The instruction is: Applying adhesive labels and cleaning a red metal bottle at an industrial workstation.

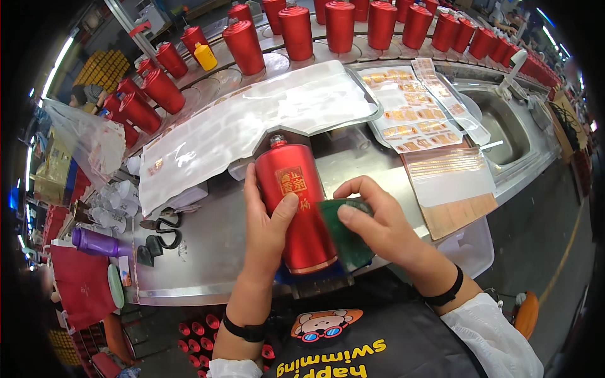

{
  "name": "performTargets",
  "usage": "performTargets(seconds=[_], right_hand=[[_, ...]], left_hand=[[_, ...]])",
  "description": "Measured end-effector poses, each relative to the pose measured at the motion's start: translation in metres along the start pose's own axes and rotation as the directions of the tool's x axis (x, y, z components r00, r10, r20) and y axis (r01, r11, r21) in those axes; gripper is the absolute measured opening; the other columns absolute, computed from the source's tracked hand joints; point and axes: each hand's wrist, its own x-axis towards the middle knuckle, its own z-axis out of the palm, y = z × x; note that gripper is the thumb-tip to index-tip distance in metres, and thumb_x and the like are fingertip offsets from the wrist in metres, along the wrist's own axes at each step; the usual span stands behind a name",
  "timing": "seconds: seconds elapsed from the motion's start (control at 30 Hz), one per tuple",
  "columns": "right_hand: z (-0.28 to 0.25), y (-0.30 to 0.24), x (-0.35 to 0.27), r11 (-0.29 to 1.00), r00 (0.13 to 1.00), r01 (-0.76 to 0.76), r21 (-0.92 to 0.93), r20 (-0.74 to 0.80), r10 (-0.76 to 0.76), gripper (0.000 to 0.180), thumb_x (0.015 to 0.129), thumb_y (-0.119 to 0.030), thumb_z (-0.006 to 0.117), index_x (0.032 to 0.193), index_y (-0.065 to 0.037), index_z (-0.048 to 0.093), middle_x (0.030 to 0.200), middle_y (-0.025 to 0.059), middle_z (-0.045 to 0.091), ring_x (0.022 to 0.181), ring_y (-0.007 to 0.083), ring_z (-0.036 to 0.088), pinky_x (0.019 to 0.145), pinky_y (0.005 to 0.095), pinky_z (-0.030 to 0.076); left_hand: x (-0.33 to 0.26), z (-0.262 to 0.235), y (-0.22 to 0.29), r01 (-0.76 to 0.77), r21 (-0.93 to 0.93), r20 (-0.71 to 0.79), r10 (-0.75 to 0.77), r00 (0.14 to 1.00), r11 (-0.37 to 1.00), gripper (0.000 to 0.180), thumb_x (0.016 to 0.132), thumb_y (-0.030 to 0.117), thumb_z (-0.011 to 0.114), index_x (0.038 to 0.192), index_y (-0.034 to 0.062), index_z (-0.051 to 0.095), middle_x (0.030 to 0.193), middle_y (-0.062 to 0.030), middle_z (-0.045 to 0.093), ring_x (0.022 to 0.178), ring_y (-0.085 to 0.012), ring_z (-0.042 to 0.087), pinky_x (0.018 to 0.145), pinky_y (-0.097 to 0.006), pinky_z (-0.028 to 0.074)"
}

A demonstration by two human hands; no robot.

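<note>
- Red bottle (296, 208) lies tilted on the steel surface (208, 246) right in front of the person, its capped neck pointing away from them and its gold-rimmed base toward their body.
- Left hand (268, 227) is wrapped around the bottle's left side, thumb pressed on the front just beside the square gold label (290, 181).
- Right hand (378, 223) is clenched on a dark green pad (343, 236), fingers curled over its top, and holds it against the bottle's right side.
- Both wrists carry a black band; the left one (246, 331) shows plainly below the surface edge.
- Just behind the bottle a wide sheet of clear plastic (252, 123) covers a tray, crinkled and shining under the lights.
- To the right of that lie sheets of gold labels (409, 113), and nearer the person a coppery sheet (454, 189) partly under white backing.
- A row of like red bottles (340, 25) stands upright along the far edge, curving round to the left side.
- One small yellow bottle (205, 57) stands among them at the far left.
- Black scissors (165, 230) lie on the surface to the left, well apart from the hands, with a purple flask (94, 242) lying beyond them at the edge.
</note>
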Motion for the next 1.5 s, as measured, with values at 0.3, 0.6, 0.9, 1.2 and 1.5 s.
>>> performTargets(seconds=[0.3,0.6,0.9,1.2,1.5], right_hand=[[0.017,0.015,-0.005,0.998,1.000,0.013,-0.055,0.003,-0.013,0.025,0.091,-0.021,0.059,0.103,0.001,0.055,0.084,0.0101,0.062,0.076,0.0121,0.056,0.066,0.0290,0.047],[0.020,0.016,-0.002,0.999,1.000,-0.002,-0.034,-0.021,0.002,0.025,0.092,-0.022,0.058,0.101,0.001,0.055,0.085,0.0098,0.061,0.076,0.0121,0.055,0.067,0.0290,0.047],[0.020,0.015,-0.002,0.998,1.000,-0.011,-0.054,-0.018,0.010,0.024,0.093,-0.021,0.058,0.100,0.001,0.054,0.085,0.0114,0.061,0.077,0.0141,0.056,0.068,0.0303,0.047],[0.022,0.021,-0.002,0.989,0.997,0.051,-0.139,-0.042,-0.058,0.026,0.091,-0.022,0.058,0.100,0.002,0.055,0.085,0.0152,0.063,0.078,0.0211,0.060,0.071,0.0338,0.048],[0.021,0.019,0.001,0.998,0.999,0.023,-0.065,-0.033,-0.025,0.026,0.091,-0.022,0.058,0.099,0.002,0.055,0.083,0.0144,0.063,0.077,0.0189,0.059,0.071,0.0331,0.048]], left_hand=[[-0.001,0.001,0.004,-0.008,-0.013,0.029,0.009,1.000,1.000,0.083,0.089,0.021,0.065,0.147,-0.0062,0.012,0.136,-0.0183,0.042,0.120,-0.0211,0.048,0.101,-0.033,0.041],[0.001,-0.003,0.003,-0.010,-0.014,0.061,0.011,0.998,1.000,0.086,0.088,0.023,0.067,0.148,-0.0063,0.012,0.136,-0.0184,0.042,0.120,-0.0214,0.048,0.102,-0.032,0.040],[-0.001,-0.004,0.004,0.005,0.060,0.033,-0.007,0.999,0.998,0.089,0.086,0.024,0.068,0.148,-0.0064,0.012,0.136,-0.0187,0.043,0.120,-0.0223,0.048,0.102,-0.032,0.040],[0.000,-0.007,-0.005,-0.013,0.114,-0.007,0.014,1.000,0.993,0.089,0.086,0.024,0.068,0.148,-0.0065,0.013,0.135,-0.0185,0.044,0.117,-0.0222,0.050,0.100,-0.033,0.041],[0.003,-0.003,0.004,0.000,0.033,0.052,-0.002,0.999,0.999,0.085,0.087,0.024,0.068,0.147,-0.0046,0.015,0.130,-0.0161,0.047,0.114,-0.0196,0.052,0.097,-0.032,0.044]])
